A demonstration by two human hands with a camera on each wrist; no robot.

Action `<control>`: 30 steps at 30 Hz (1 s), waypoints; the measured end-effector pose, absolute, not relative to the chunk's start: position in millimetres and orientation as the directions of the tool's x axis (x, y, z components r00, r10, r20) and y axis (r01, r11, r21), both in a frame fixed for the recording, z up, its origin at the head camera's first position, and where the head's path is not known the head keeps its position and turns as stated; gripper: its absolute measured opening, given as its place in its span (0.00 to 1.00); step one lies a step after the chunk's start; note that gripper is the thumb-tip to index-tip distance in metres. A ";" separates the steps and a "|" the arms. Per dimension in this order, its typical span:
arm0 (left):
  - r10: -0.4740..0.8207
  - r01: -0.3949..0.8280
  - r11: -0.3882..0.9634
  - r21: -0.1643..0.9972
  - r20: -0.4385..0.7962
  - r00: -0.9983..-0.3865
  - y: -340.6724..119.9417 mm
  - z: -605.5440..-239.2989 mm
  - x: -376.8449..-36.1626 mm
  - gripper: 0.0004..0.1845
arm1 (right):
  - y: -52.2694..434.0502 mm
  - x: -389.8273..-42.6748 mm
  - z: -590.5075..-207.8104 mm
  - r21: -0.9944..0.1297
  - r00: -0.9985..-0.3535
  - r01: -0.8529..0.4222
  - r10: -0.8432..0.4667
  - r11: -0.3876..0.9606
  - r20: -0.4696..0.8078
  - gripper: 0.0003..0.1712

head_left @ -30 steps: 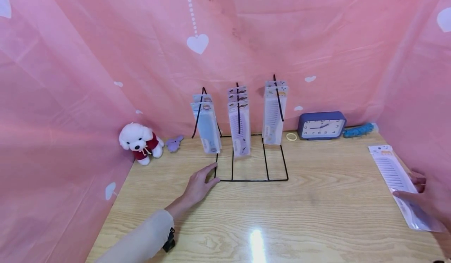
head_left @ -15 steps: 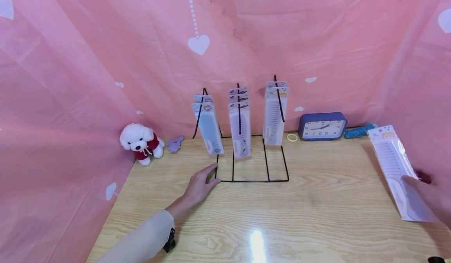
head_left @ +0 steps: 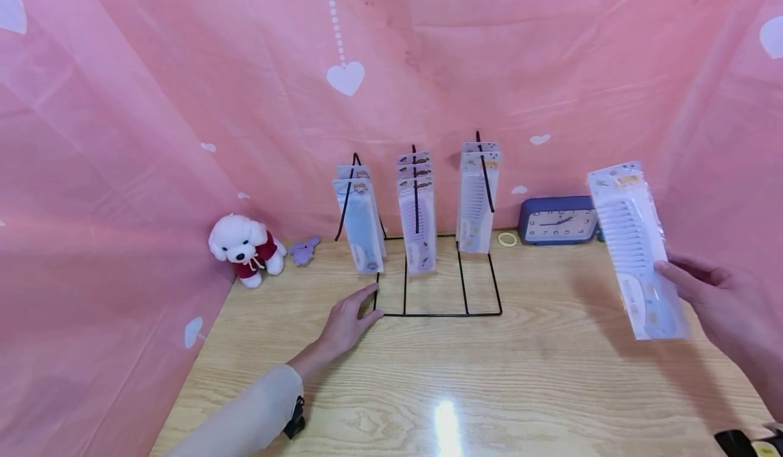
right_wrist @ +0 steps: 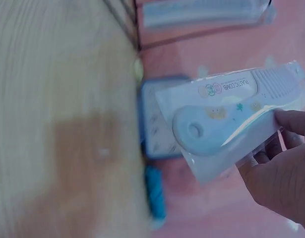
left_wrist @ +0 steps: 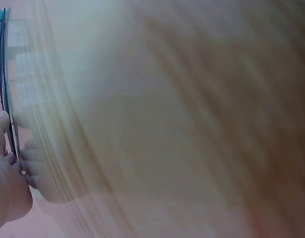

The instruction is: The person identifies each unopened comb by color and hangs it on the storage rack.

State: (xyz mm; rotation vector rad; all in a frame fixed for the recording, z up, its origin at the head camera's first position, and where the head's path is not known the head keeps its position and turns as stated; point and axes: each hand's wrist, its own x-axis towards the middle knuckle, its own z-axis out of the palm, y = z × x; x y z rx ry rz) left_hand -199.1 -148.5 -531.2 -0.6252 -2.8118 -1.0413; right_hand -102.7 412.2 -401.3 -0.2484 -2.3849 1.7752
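My right hand (head_left: 722, 294) pinches a comb in clear plastic packaging (head_left: 636, 253) by its side edge, above the right of the table. In the right wrist view the packaged comb (right_wrist: 216, 119) shows a pale blue handle with a round hole and the words "PLASTIC COMB". My left hand (head_left: 344, 319) rests at the front left corner of a black wire rack (head_left: 437, 315), its thumb and index finger apart and touching the frame. On the rack's hooks hang blue packaged combs (head_left: 361, 226) at left, purple packaged combs (head_left: 417, 229) in the middle, and pale packaged combs (head_left: 476, 205) at right.
A blue clock (head_left: 558, 220) stands behind the held comb, which partly covers it. A cream ring (head_left: 507, 239) lies between rack and clock. A white toy dog (head_left: 241, 243) and a small purple toy (head_left: 303, 249) sit at left. Pink cloth (head_left: 428, 69) encloses the table (head_left: 520, 375).
My right hand has lifted the packaged comb from the right edge of the table and carried it left, now in front of the clock. My left hand has stayed at the rack's corner.
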 end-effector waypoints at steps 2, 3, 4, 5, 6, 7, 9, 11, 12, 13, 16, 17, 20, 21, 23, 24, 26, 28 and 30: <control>0.347 0.398 0.690 0.605 0.206 -0.915 -148.4 -531.0 -199.4 0.32 | 400.0 -99.6 -392.4 -0.956 -0.976 0.033 0.216 0.291 0.032 0.16; 0.347 0.397 0.692 0.603 0.205 -0.915 -148.4 -530.8 -199.5 0.32 | 394.4 -98.3 -388.4 -0.954 -0.978 0.019 0.202 0.300 0.044 0.17; 0.347 0.396 0.692 0.604 0.204 -0.916 -148.3 -530.6 -199.6 0.32 | 388.3 -96.6 -384.7 -0.948 -0.980 0.005 0.188 0.318 0.058 0.17; 0.347 0.395 0.693 0.603 0.202 -0.916 -148.2 -530.3 -199.8 0.32 | 382.5 -95.4 -381.5 -0.945 -0.982 -0.017 0.171 0.326 0.077 0.18; 0.347 0.396 0.692 0.604 0.203 -0.916 -148.1 -529.9 -199.9 0.32 | 376.7 -94.0 -378.9 -0.937 -0.982 -0.047 0.156 0.346 0.106 0.18; 0.348 0.398 0.690 0.604 0.205 -0.915 -148.0 -529.7 -199.9 0.32 | 371.8 -92.6 -376.6 -0.933 -0.982 -0.075 0.135 0.353 0.130 0.19; 0.349 0.401 0.688 0.605 0.209 -0.913 -147.9 -529.5 -200.1 0.32 | 362.3 -90.3 -372.9 -0.918 -0.980 -0.137 0.086 0.372 0.181 0.20; 0.350 0.404 0.687 0.604 0.213 -0.912 -147.9 -529.6 -200.1 0.32 | 354.5 -88.2 -370.0 -0.909 -0.975 -0.184 0.046 0.374 0.216 0.19; 0.350 0.405 0.687 0.603 0.214 -0.912 -147.9 -529.7 -200.2 0.32 | 351.3 -87.2 -368.9 -0.904 -0.973 -0.199 0.029 0.377 0.227 0.19; 0.350 0.406 0.687 0.603 0.216 -0.912 -147.9 -530.0 -200.1 0.32 | 348.1 -86.2 -367.5 -0.901 -0.973 -0.209 0.013 0.381 0.231 0.19; 0.349 0.403 0.687 0.605 0.212 -0.913 -147.9 -530.7 -200.4 0.32 | 339.0 -84.7 -364.6 -0.880 -0.969 -0.232 -0.023 0.414 0.245 0.17; 0.348 0.401 0.687 0.606 0.209 -0.914 -147.8 -530.6 -200.5 0.32 | 336.1 -84.6 -363.9 -0.874 -0.969 -0.235 -0.026 0.425 0.248 0.16; 0.349 0.398 0.688 0.606 0.204 -0.915 -147.5 -531.0 -200.8 0.32 | 328.3 -86.1 -362.7 -0.852 -0.962 -0.253 -0.029 0.458 0.271 0.15; 0.349 0.396 0.690 0.606 0.201 -0.915 -147.4 -531.0 -200.7 0.32 | 326.4 -87.2 -362.5 -0.847 -0.960 -0.258 -0.024 0.465 0.280 0.15; 0.349 0.395 0.690 0.607 0.200 -0.916 -147.6 -531.5 -200.8 0.32 | 323.4 -89.5 -361.9 -0.844 -0.960 -0.255 -0.016 0.472 0.281 0.15; 0.349 0.397 0.688 0.608 0.202 -0.915 -147.8 -531.9 -200.8 0.32 | 322.3 -90.7 -361.6 -0.843 -0.960 -0.252 -0.014 0.476 0.280 0.15; 0.351 0.396 0.681 0.616 0.201 -0.915 -148.1 -532.3 -200.9 0.32 | 320.5 -92.5 -360.7 -0.840 -0.963 -0.240 -0.009 0.487 0.270 0.15; 0.354 0.399 0.673 0.623 0.202 -0.913 -148.5 -532.4 -200.6 0.32 | 319.1 -94.0 -359.9 -0.838 -0.966 -0.228 -0.006 0.496 0.259 0.14; 0.357 0.398 0.669 0.628 0.198 -0.913 -149.0 -532.4 -200.4 0.32 | 318.0 -95.4 -359.0 -0.833 -0.968 -0.219 -0.006 0.508 0.251 0.14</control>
